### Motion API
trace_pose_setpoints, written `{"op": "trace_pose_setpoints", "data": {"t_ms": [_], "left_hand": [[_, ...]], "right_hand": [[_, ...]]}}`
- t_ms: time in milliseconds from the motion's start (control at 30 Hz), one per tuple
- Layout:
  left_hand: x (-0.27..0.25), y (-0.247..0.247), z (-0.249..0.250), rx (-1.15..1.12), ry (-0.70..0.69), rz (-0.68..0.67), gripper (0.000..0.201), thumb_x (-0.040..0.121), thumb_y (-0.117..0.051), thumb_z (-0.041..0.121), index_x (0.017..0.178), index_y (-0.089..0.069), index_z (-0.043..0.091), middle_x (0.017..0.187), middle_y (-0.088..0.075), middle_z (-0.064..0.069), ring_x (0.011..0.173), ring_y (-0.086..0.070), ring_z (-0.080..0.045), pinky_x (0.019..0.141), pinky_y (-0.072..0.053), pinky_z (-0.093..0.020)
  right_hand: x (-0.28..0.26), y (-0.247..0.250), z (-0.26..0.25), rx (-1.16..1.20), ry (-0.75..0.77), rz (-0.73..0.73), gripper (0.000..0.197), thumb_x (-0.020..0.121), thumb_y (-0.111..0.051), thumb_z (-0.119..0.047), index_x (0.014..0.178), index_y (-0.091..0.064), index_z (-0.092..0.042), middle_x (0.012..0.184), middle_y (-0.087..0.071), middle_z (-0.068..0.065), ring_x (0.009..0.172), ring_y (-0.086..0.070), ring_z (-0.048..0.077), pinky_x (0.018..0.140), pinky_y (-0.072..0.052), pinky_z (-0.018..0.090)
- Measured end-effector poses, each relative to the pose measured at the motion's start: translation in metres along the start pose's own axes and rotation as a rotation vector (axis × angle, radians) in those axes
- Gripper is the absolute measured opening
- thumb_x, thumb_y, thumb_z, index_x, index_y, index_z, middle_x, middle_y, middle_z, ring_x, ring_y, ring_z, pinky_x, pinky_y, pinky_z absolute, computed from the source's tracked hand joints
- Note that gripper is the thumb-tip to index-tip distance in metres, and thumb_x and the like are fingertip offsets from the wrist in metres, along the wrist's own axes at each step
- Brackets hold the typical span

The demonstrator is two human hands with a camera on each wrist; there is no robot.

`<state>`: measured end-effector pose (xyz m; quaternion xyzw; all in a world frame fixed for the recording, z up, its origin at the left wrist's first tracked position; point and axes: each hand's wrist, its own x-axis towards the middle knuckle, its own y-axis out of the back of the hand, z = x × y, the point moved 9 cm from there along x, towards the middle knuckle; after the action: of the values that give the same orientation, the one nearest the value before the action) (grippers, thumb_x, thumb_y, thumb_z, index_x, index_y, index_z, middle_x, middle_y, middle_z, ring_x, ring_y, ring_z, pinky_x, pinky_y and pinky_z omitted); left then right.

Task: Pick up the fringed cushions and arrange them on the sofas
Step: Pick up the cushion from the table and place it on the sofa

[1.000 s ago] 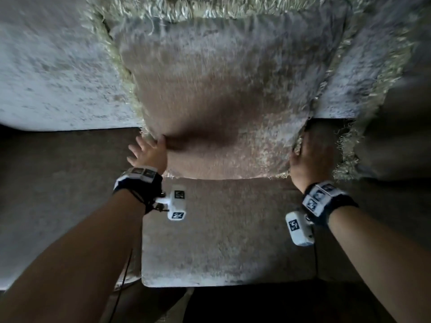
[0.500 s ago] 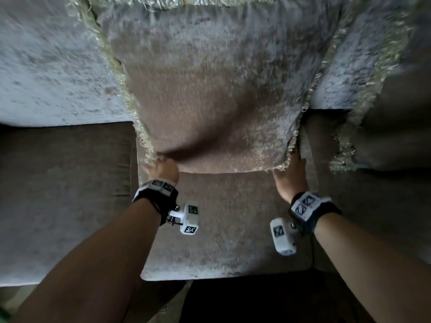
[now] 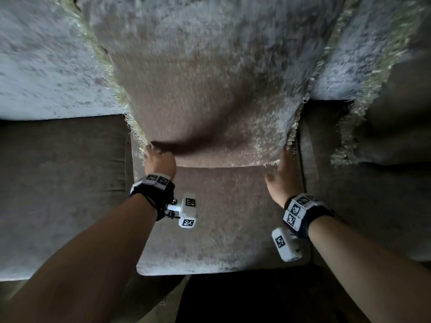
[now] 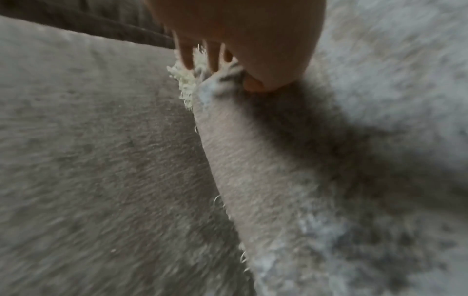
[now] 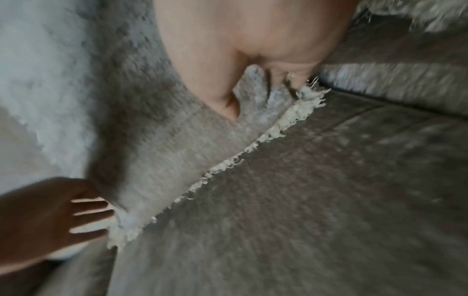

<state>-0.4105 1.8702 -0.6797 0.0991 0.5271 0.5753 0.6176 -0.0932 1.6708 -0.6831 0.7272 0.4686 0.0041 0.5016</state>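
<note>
A large grey-beige fringed cushion (image 3: 210, 89) leans against the sofa back, its lower edge on the seat cushion (image 3: 221, 217). My left hand (image 3: 158, 159) grips its lower left corner. In the left wrist view the thumb of that left hand (image 4: 222, 70) presses the front and the fingers (image 4: 187, 58) sit behind the pale fringe. My right hand (image 3: 284, 169) pinches the lower right corner. The right wrist view shows fabric bunched between the thumb and fingers of the right hand (image 5: 260, 92). A second fringed cushion (image 3: 373, 66) leans at the right.
The sofa back (image 3: 46, 66) runs pale grey along the top left. Another seat cushion (image 3: 58, 194) lies to the left and one (image 3: 373, 206) to the right. A dark floor gap (image 3: 233, 299) shows below the seat's front edge.
My left hand lay with spread fingers on the cushion's corner; now it grips that corner. My right hand has shifted left along the lower edge and holds the other corner.
</note>
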Motion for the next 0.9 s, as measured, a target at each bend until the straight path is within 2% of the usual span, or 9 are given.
{"op": "trace_pose_setpoints", "data": {"t_ms": [67, 200, 333, 533, 633, 700, 800, 867, 900], "left_hand": [[-0.011, -0.009, 0.004, -0.069, -0.035, -0.029, 0.074, 0.089, -0.049, 0.01, 0.155, -0.014, 0.01, 0.158, -0.025, -0.016, 0.142, -0.03, -0.034, 0.113, -0.027, -0.039], [-0.004, -0.034, -0.01, 0.018, 0.019, -0.242, 0.093, 0.08, -0.056, 0.014, 0.154, -0.001, 0.005, 0.153, -0.034, -0.021, 0.136, -0.04, -0.04, 0.111, -0.036, -0.043], [-0.003, -0.026, -0.017, 0.114, 0.092, -0.278, 0.053, 0.093, -0.051, 0.013, 0.142, -0.039, -0.001, 0.14, -0.05, -0.024, 0.126, -0.05, -0.039, 0.1, -0.04, -0.037], [-0.037, -0.025, -0.038, 0.368, 0.099, -0.394, 0.037, 0.101, -0.043, 0.014, 0.132, -0.055, -0.003, 0.14, -0.051, -0.023, 0.129, -0.049, -0.036, 0.103, -0.039, -0.032], [-0.05, -0.011, -0.036, 0.305, 0.086, -0.377, 0.04, 0.103, -0.039, 0.014, 0.14, -0.05, 0.005, 0.145, -0.046, -0.023, 0.133, -0.045, -0.035, 0.108, -0.034, -0.031], [-0.058, -0.004, -0.031, 0.291, 0.028, -0.401, 0.04, 0.103, -0.037, 0.014, 0.141, -0.049, 0.006, 0.145, -0.046, -0.022, 0.133, -0.046, -0.034, 0.107, -0.034, -0.031], [-0.074, 0.018, -0.025, 0.172, 0.061, -0.383, 0.037, 0.1, -0.044, 0.011, 0.134, -0.054, -0.001, 0.138, -0.054, -0.023, 0.128, -0.052, -0.034, 0.086, -0.046, -0.025], [-0.081, 0.039, -0.021, 0.198, 0.027, -0.336, 0.035, 0.097, -0.05, 0.009, 0.128, -0.058, -0.005, 0.133, -0.058, -0.024, 0.124, -0.054, -0.037, 0.064, -0.041, -0.021], [-0.087, 0.054, -0.02, 0.188, 0.039, -0.315, 0.035, 0.096, -0.05, 0.01, 0.127, -0.059, -0.005, 0.132, -0.059, -0.024, 0.124, -0.055, -0.037, 0.066, -0.042, -0.023]], "right_hand": [[0.0, -0.012, -0.022, 0.042, 0.063, -0.074, 0.094, 0.094, -0.059, -0.008, 0.157, 0.01, -0.021, 0.166, 0.016, 0.003, 0.147, -0.023, 0.014, 0.101, -0.035, 0.023], [0.02, -0.026, -0.029, 0.007, -0.025, -0.258, 0.097, 0.095, -0.058, -0.007, 0.156, 0.016, -0.02, 0.166, 0.013, 0.008, 0.147, -0.028, 0.031, 0.096, -0.044, 0.035], [0.026, -0.015, -0.017, -0.058, -0.124, -0.308, 0.09, 0.092, -0.058, -0.01, 0.155, 0.004, -0.024, 0.154, -0.03, 0.014, 0.097, -0.065, 0.037, 0.072, -0.056, 0.043], [-0.004, -0.002, -0.011, -0.092, -0.185, -0.396, 0.072, 0.097, -0.057, -0.019, 0.156, -0.016, -0.013, 0.146, -0.045, 0.017, 0.123, -0.053, 0.033, 0.073, -0.036, 0.025], [-0.019, 0.0, -0.022, -0.063, -0.134, -0.403, 0.079, 0.097, -0.057, -0.018, 0.159, -0.008, -0.022, 0.142, -0.049, 0.016, 0.097, -0.06, 0.026, 0.068, -0.046, 0.03], [-0.027, 0.001, -0.033, -0.028, -0.115, -0.417, 0.079, 0.096, -0.058, -0.019, 0.158, -0.009, -0.024, 0.145, -0.049, 0.014, 0.105, -0.061, 0.027, 0.08, -0.049, 0.033], [-0.043, 0.01, -0.062, -0.042, -0.054, -0.427, 0.077, 0.097, -0.058, -0.021, 0.158, -0.011, -0.022, 0.16, -0.031, 0.008, 0.132, -0.049, 0.029, 0.092, -0.043, 0.03], [-0.057, 0.016, -0.088, -0.056, 0.011, -0.444, 0.076, 0.098, -0.057, -0.023, 0.159, -0.011, -0.022, 0.161, -0.03, 0.006, 0.127, -0.053, 0.027, 0.086, -0.045, 0.029], [-0.065, 0.021, -0.102, -0.064, 0.043, -0.45, 0.075, 0.098, -0.056, -0.023, 0.159, -0.011, -0.023, 0.161, -0.03, 0.006, 0.126, -0.054, 0.026, 0.084, -0.044, 0.028]]}}
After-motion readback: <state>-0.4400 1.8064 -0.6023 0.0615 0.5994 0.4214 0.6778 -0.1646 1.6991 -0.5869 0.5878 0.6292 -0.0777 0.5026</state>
